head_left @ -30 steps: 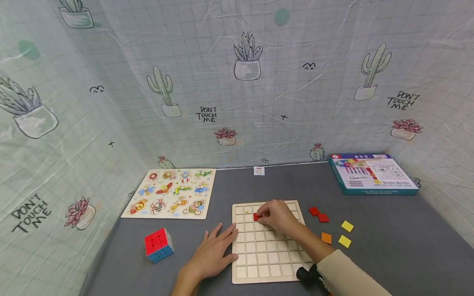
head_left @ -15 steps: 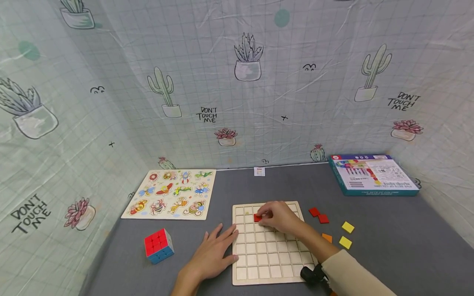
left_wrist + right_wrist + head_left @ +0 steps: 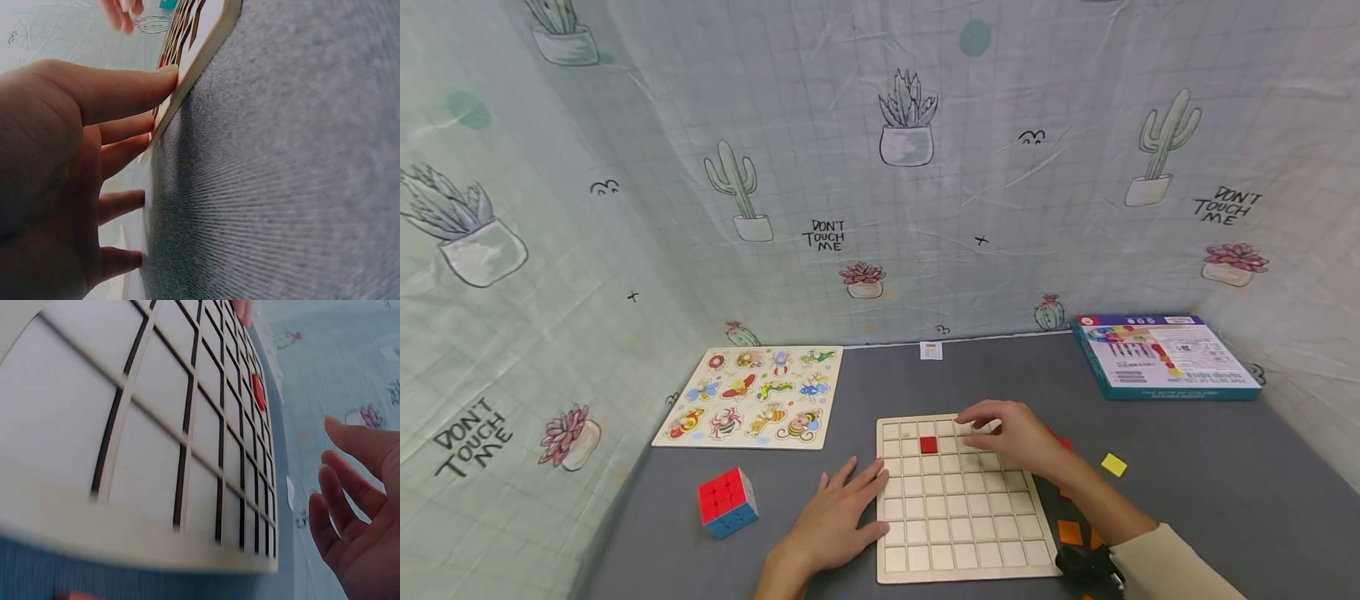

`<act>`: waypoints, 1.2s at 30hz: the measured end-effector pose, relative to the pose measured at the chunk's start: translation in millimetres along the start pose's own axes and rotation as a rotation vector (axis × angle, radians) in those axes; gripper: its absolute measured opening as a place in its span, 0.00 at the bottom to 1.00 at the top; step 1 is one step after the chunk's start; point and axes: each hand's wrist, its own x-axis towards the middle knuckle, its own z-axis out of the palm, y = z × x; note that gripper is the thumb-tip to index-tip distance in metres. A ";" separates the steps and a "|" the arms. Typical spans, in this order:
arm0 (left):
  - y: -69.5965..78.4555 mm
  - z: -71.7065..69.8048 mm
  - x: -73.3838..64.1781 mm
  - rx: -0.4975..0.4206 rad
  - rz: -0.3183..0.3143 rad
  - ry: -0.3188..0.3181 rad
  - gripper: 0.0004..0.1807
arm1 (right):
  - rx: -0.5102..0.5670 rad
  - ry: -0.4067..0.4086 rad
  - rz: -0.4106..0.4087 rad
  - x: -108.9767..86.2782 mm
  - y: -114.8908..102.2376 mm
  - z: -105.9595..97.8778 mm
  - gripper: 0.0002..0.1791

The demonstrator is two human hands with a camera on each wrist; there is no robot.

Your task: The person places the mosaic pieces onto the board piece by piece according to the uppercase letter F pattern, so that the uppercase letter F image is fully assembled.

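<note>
A wooden grid board [image 3: 936,530] lies on the grey table, with a red square tile [image 3: 928,445] in a cell of its second row from the top. My left hand [image 3: 835,517] rests at the board's left edge, thumb and fingertips against the rim; in the left wrist view the fingers of that hand [image 3: 125,94] are spread and nearly straight. Over the board's upper right part hovers my right hand [image 3: 1011,435], holding nothing. Its thumb and fingers stand apart in the right wrist view, where the red tile [image 3: 259,392] shows at a distance.
Right of the board lie a yellow tile [image 3: 1114,465], an orange tile [image 3: 1070,532] and red ones partly hidden by my right arm. A puzzle cube [image 3: 727,502] and an insect picture board [image 3: 748,396] are at the left. A flat box [image 3: 1165,358] lies back right.
My right hand has let go of the red tile and moved right, leaving it in its cell. My left hand has stayed at the board's edge.
</note>
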 end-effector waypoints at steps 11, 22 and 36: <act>1.3 -0.4 1.0 -0.002 -0.003 -0.004 0.38 | -0.200 0.186 0.021 -36.1 19.3 -45.0 0.16; 1.1 0.5 1.9 -0.006 -0.002 0.002 0.38 | -0.294 0.181 0.003 -47.9 49.3 -60.1 0.19; 1.2 0.6 1.4 -0.007 -0.002 0.000 0.38 | -0.331 0.119 0.049 -52.3 68.8 -58.7 0.19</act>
